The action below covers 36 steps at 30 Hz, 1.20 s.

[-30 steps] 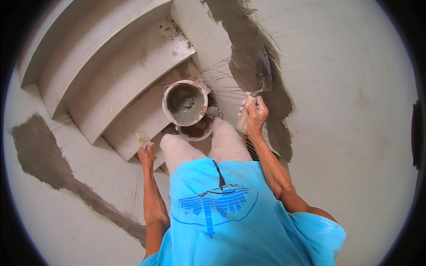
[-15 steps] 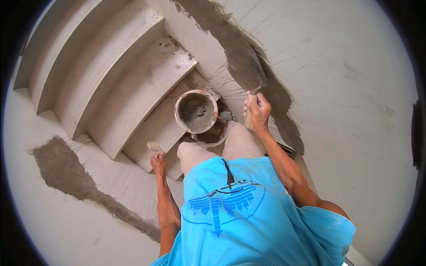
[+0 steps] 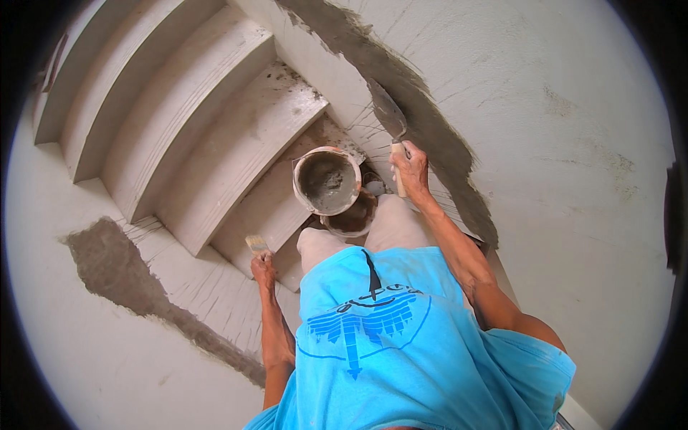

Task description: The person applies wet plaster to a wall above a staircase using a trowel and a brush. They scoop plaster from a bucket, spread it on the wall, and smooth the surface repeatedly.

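Observation:
In my right hand (image 3: 411, 172) is a trowel (image 3: 388, 111), gripped by its wooden handle. Its pointed metal blade lies at the left edge of a dark strip of wet mortar (image 3: 437, 143) on the right wall; whether it touches there I cannot tell. My left hand (image 3: 263, 266) is closed around a flat paintbrush (image 3: 256, 244), bristles upward, held out over the lower steps. Between the hands, in front of my knees, stands a bucket (image 3: 327, 181) with grey mortar in it. A second container (image 3: 352, 216) with brownish contents sits partly hidden beneath it.
Curved concrete steps (image 3: 215, 129) rise toward the upper left, with mortar crumbs on some treads. Another mortar patch (image 3: 118, 265) runs along the left wall. A pale wall (image 3: 559, 143) fills the right side, marked with scratches and stains.
The trowel in my right hand has moved left, from over the mortar strip to its left edge, and its blade has turned. The left hand still holds the brush.

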Tool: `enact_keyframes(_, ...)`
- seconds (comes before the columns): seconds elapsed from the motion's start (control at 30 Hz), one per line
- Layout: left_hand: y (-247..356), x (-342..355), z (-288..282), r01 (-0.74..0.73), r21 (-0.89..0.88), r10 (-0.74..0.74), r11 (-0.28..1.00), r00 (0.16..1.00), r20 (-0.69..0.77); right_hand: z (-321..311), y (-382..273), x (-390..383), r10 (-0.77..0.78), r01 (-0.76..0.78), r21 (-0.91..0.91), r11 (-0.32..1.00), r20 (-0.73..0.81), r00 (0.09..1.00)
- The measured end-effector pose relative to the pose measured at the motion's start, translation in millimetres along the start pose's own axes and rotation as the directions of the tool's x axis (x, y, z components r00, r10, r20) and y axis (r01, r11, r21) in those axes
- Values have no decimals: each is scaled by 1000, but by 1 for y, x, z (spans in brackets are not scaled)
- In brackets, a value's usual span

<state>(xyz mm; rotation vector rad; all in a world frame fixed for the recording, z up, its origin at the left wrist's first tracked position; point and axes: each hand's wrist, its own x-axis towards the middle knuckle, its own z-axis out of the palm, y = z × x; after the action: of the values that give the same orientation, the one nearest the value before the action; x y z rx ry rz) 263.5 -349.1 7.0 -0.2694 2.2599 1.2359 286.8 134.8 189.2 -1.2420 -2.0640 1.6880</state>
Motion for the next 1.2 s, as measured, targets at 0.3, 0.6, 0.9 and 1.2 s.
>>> enact_keyframes(0.3,-1,-12,3,-107,113,112,988,993,-33,1,-20,-29,27,-26,66,997,-4,1000)
enact_keyframes(0.6,4,-1,-1,-41,88,44,995,999,-25,-15,-13,-36,-17,30,215,976,-58,998)
enact_keyframes(0.9,8,-5,-9,-38,85,37,996,999,10,-17,-15,-35,4,-6,45,999,62,998)
enact_keyframes(1.2,32,-1,-20,-108,93,105,990,994,33,-27,0,-37,-11,24,256,966,-55,998)
